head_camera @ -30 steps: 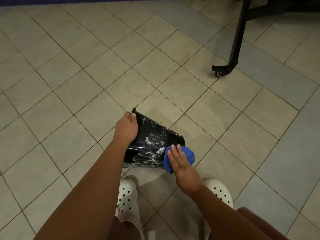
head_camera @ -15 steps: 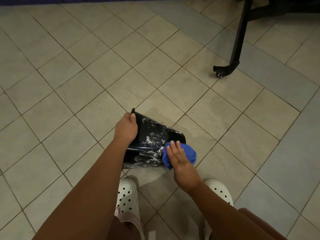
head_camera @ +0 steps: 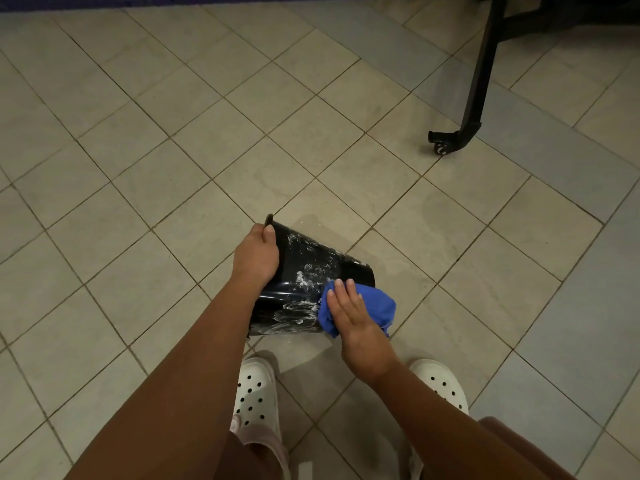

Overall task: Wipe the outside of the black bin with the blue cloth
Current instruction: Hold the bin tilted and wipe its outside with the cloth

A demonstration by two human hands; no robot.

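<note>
The black bin (head_camera: 304,268) is tipped on its side just above the tiled floor, its wall streaked with white foam. My left hand (head_camera: 256,256) grips its rim at the left end. A crumpled blue cloth (head_camera: 374,308) lies against the bin's lower right part, near its base. My right hand (head_camera: 349,311) presses flat on the cloth with straight fingers pointing up and left. The bin's opening faces left and is hidden from me.
My two feet in white perforated clogs (head_camera: 256,396) stand right below the bin. A black wheeled frame leg (head_camera: 460,133) stands at the upper right. Beige and grey floor tiles (head_camera: 156,168) spread all around, with a damp patch beyond the bin.
My right hand and the blue cloth have slid slightly right and up along the bin's base end. My left hand keeps its grip on the rim.
</note>
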